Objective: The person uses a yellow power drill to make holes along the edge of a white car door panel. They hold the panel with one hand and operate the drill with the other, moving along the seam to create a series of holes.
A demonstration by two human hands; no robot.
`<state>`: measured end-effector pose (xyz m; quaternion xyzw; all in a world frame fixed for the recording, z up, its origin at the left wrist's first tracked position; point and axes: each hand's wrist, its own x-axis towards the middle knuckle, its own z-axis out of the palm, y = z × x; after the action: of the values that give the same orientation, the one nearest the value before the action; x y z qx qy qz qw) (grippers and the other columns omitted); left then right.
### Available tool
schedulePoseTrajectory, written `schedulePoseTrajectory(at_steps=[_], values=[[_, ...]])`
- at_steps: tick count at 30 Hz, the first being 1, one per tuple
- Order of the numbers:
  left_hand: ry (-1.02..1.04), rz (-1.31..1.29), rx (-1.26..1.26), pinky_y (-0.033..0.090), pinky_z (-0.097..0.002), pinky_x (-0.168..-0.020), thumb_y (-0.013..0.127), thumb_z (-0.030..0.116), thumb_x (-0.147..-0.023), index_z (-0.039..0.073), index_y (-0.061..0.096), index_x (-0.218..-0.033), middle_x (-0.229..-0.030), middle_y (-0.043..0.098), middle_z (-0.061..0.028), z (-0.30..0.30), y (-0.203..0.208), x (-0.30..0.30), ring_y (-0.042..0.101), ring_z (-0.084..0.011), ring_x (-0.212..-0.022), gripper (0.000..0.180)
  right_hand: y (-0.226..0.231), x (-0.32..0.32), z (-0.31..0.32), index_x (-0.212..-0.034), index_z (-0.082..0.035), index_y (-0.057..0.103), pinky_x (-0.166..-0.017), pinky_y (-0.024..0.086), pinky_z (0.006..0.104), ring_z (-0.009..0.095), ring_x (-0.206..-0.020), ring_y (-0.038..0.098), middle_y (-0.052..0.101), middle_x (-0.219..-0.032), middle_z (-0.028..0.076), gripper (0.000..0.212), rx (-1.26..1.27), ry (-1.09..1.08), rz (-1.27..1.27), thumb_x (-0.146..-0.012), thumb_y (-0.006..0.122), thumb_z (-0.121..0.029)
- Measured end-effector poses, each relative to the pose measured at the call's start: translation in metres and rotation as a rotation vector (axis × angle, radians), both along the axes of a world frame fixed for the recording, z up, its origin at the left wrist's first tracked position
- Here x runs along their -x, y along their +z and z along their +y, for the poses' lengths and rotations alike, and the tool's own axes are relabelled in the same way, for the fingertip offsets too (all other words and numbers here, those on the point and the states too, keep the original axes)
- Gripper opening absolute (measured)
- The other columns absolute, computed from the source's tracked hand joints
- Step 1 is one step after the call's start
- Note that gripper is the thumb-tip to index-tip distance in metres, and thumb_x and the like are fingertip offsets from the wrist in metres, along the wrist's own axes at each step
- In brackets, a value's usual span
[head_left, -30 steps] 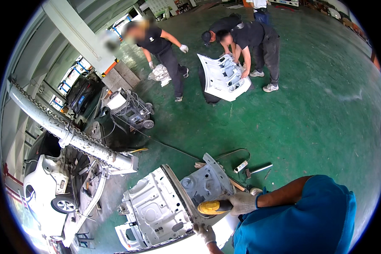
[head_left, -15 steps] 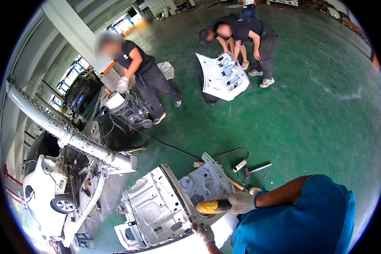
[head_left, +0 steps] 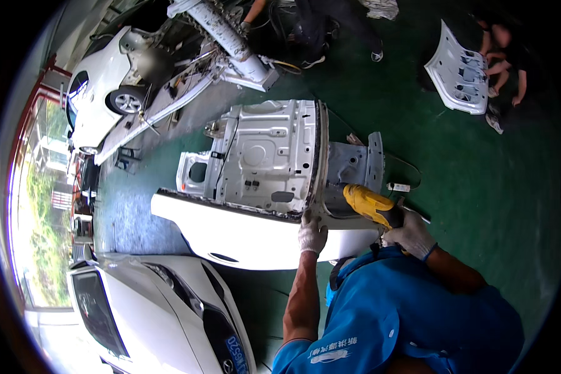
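Note:
My right hand (head_left: 411,235), in a pale work glove, is wrapped round the rear grip of a yellow and black power drill (head_left: 369,204). Its front end points left at the corner of a cut-out white car body section (head_left: 265,132), where the exact contact is too small to make out. My left hand (head_left: 312,237), also gloved, rests on the smooth white outer panel (head_left: 249,240) of that section, with its fingers curled over the dark seam edge. A grey metal piece (head_left: 350,159) juts out on the far right side of the section.
Below left stands a white car (head_left: 162,305). A stripped white car (head_left: 109,78) is at the upper left, beside a steel post (head_left: 221,37) with a chain. People bend over a white panel (head_left: 461,75) at the upper right. A small white box (head_left: 397,187) lies right of the section.
The view has swung left and down, so the white car is now visible at the lower left. The drill stays in my right hand and my left hand stays on the panel edge.

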<state>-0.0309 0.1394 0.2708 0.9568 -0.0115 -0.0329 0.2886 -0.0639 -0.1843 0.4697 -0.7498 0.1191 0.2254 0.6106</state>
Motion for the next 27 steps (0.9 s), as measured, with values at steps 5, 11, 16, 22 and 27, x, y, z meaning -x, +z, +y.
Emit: schedulePoseTrajectory(at_steps=[5,11,16,22,27], values=[[-0.012,0.031,-0.009,0.055,-0.0485,-0.103,0.076,0.022,-0.086,0.009,0.073,-0.116,-0.144,0.061,-0.0187,-0.016,0.014,0.016,0.064,-0.041,-0.125,0.033,-0.013,0.0,-0.001,-0.12,0.002,0.067,-0.071,0.058,0.0323,0.016,-0.078,0.068,0.069,-0.089,0.008,0.049,-0.04,-0.07,-0.052,-0.074,0.079,-0.011],[0.016,0.056,0.085,0.056,-0.0493,-0.098,0.076,0.02,-0.088,0.01,0.073,-0.112,-0.134,0.068,-0.0167,-0.03,0.013,0.062,0.067,-0.0395,-0.118,0.026,-0.014,0.002,-0.004,-0.119,0.005,0.065,-0.068,0.058,0.0305,0.015,-0.076,0.067,0.069,-0.092,0.007,0.047,-0.14,-0.074,0.095,-0.075,0.074,-0.005],[0.103,0.193,0.001,0.053,-0.0518,-0.099,0.074,0.02,-0.088,0.01,0.07,-0.124,-0.141,0.064,-0.0165,-0.025,0.026,0.087,0.064,-0.0392,-0.123,0.038,-0.013,0.002,-0.001,-0.12,0.004,0.065,-0.08,0.059,0.0316,0.016,-0.088,0.068,0.069,-0.1,0.008,0.048,-0.133,-0.057,0.23,-0.075,0.073,-0.009],[0.124,0.01,-0.237,0.056,-0.0548,-0.099,0.076,0.021,-0.087,0.003,0.053,-0.146,-0.162,0.043,-0.0261,-0.006,0.059,0.051,0.061,-0.0471,-0.13,0.066,-0.034,0.002,0.003,-0.121,0.004,0.066,-0.082,0.06,0.0322,0.017,-0.088,0.068,0.07,-0.101,0.008,0.048,-0.159,-0.103,0.369,-0.075,0.072,-0.01],[0.21,0.317,-0.202,0.064,-0.0551,-0.082,0.074,0.024,-0.091,0.003,0.035,-0.156,-0.167,0.028,-0.0328,-0.01,0.068,-0.005,0.071,-0.0516,-0.11,0.079,-0.051,-0.005,0.001,-0.121,0.004,0.066,-0.082,0.06,0.0322,0.017,-0.09,0.07,0.071,-0.102,0.009,0.048,-0.147,-0.062,0.411,-0.076,0.072,-0.01]])
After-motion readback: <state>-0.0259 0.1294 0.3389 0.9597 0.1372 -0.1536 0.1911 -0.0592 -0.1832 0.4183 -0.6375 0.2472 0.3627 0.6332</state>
